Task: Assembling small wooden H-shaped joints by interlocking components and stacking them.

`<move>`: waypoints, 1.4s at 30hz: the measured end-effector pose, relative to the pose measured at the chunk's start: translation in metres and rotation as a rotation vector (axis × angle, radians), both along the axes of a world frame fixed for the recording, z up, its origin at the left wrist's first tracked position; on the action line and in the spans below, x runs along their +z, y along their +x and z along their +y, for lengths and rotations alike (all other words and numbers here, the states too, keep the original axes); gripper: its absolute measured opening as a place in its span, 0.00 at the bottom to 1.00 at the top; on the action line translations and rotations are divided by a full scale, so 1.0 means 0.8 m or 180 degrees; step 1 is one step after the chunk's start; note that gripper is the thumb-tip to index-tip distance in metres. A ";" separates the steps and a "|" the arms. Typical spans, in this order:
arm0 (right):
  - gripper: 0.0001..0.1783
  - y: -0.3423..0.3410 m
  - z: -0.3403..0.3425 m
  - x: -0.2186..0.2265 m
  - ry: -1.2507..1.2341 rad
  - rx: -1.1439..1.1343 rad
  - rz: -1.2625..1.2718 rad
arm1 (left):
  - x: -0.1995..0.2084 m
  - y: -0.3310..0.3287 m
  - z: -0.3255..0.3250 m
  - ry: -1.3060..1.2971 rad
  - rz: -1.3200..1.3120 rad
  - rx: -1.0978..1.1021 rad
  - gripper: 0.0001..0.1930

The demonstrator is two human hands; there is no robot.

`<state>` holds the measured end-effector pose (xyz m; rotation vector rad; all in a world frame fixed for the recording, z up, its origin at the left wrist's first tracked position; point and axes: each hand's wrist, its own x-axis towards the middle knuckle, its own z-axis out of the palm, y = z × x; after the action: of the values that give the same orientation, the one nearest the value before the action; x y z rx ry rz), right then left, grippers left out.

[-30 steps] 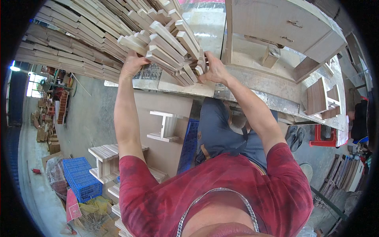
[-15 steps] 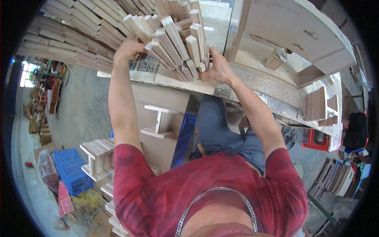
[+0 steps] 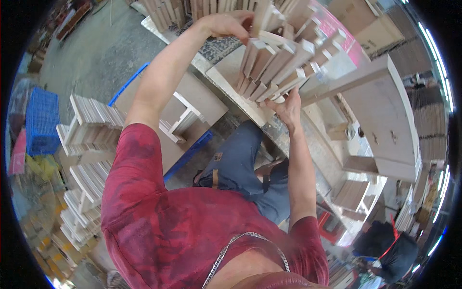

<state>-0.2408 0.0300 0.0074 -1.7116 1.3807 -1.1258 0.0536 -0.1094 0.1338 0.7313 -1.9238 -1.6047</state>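
Note:
A bundle of pale wooden strips point(image 3: 281, 60) stands on end on the workbench, some strips taller than others. My left hand point(image 3: 230, 25) grips the bundle's far left side, with its fingertips partly hidden behind the wood. At the near right lower edge, my right hand point(image 3: 288, 108) presses against the strips with its thumb and fingers closed round them. Beneath the bundle lies a flat pale board point(image 3: 228, 67) on the bench.
More wooden strips point(image 3: 168, 12) stand in rows along the bench's far side. A large wooden cabinet-like frame point(image 3: 380, 111) sits at the right. Stacked wooden pieces point(image 3: 96, 115), an H-shaped wooden part point(image 3: 185, 118) and a blue crate point(image 3: 42, 120) are on the left.
My view has turned, so the bench now slants down to the right and the bundle appears farther right. Both hands remain on the bundle.

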 end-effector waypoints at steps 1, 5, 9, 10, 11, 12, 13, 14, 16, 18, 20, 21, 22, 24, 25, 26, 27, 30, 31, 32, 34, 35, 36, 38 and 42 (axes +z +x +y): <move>0.53 0.001 -0.001 -0.003 -0.0032 0.0012 0.0042 | 0.003 -0.004 -0.004 -0.0092 0.0040 -0.0105 0.38; 0.54 -0.013 -0.008 -0.016 -0.0054 0.0182 0.0028 | -0.017 -0.026 0.006 0.0030 0.0488 -0.0105 0.41; 0.50 -0.009 -0.012 -0.020 -0.0208 0.0200 0.0215 | -0.015 -0.013 0.002 -0.0339 0.0559 -0.0174 0.36; 0.50 -0.008 -0.012 -0.017 -0.0197 0.0254 0.0255 | -0.012 -0.017 -0.002 -0.0748 0.0327 -0.0249 0.35; 0.50 -0.008 -0.010 -0.015 -0.0086 0.0272 0.0156 | -0.002 -0.021 -0.001 -0.0680 0.0198 -0.0261 0.35; 0.49 -0.007 -0.009 -0.012 0.0025 0.0287 0.0059 | -0.006 -0.027 0.002 -0.0663 0.0226 -0.0199 0.35; 0.49 -0.009 -0.008 -0.013 0.0029 0.0311 0.0090 | -0.011 -0.037 0.000 -0.0345 0.0447 -0.0186 0.35; 0.48 -0.011 -0.007 -0.015 0.0010 0.0292 0.0026 | -0.018 -0.042 0.001 -0.0028 0.0668 -0.0176 0.35; 0.47 -0.012 -0.005 -0.014 -0.0018 0.0276 -0.0026 | -0.031 -0.037 0.006 0.0105 0.0933 -0.0130 0.35; 0.47 -0.011 -0.003 -0.011 -0.0079 0.0373 -0.0100 | -0.032 -0.032 0.005 -0.0084 0.0944 -0.0124 0.35; 0.47 -0.009 -0.002 -0.004 0.0027 0.0323 0.0151 | -0.026 -0.033 0.003 -0.0154 0.0792 0.0111 0.35; 0.47 -0.010 0.002 -0.003 0.0127 0.0265 0.0389 | -0.026 -0.035 0.004 -0.0094 0.0763 -0.0090 0.36; 0.47 -0.010 0.000 -0.005 0.0108 0.0273 0.0401 | -0.021 -0.036 -0.002 -0.0074 0.0726 -0.0286 0.37; 0.46 -0.009 0.004 -0.015 0.0098 0.0333 -0.0193 | -0.039 -0.043 -0.004 0.0077 0.0895 -0.0252 0.38; 0.46 -0.006 0.005 -0.013 0.0090 0.0312 -0.0191 | -0.042 -0.041 -0.005 0.0115 0.0782 -0.0071 0.39; 0.45 -0.002 0.006 -0.012 0.0048 0.0281 -0.0133 | -0.048 -0.039 -0.004 0.0160 0.0668 0.0108 0.40; 0.44 0.001 0.008 -0.012 0.0014 0.0247 -0.0077 | -0.054 -0.035 -0.003 0.0091 0.0644 0.0152 0.40; 0.42 -0.011 0.000 -0.011 -0.0079 0.0302 0.0354 | -0.054 -0.035 -0.002 0.0072 0.0765 -0.0047 0.41; 0.51 -0.010 0.000 -0.007 0.0039 0.0195 0.0238 | -0.045 -0.040 0.000 0.0226 0.0717 -0.0074 0.40; 0.51 -0.008 0.001 -0.008 0.0026 0.0053 0.0189 | -0.043 -0.035 -0.004 0.0229 0.0510 0.0004 0.40; 0.52 -0.006 -0.005 -0.008 -0.0020 0.0125 0.0693 | -0.045 -0.022 -0.016 0.0389 0.0403 -0.0013 0.39; 0.56 -0.014 -0.005 -0.002 0.0187 0.0202 0.0404 | -0.030 -0.033 -0.008 0.0465 0.0420 -0.0200 0.39; 0.56 -0.011 -0.005 0.004 0.0144 0.0062 0.0307 | -0.036 -0.021 -0.013 0.0522 0.0565 -0.0302 0.41; 0.55 -0.015 0.003 0.018 -0.0326 0.0290 0.1096 | -0.051 -0.009 -0.018 0.0416 0.0813 -0.0454 0.45; 0.72 -0.024 0.024 0.038 -0.0771 -0.0376 0.0334 | -0.070 -0.011 0.022 0.0078 0.1690 0.0066 0.52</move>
<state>-0.2601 0.0496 0.0376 -1.9030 1.4750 -1.3310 0.0451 -0.0919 0.0774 0.2871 -1.5065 -1.6104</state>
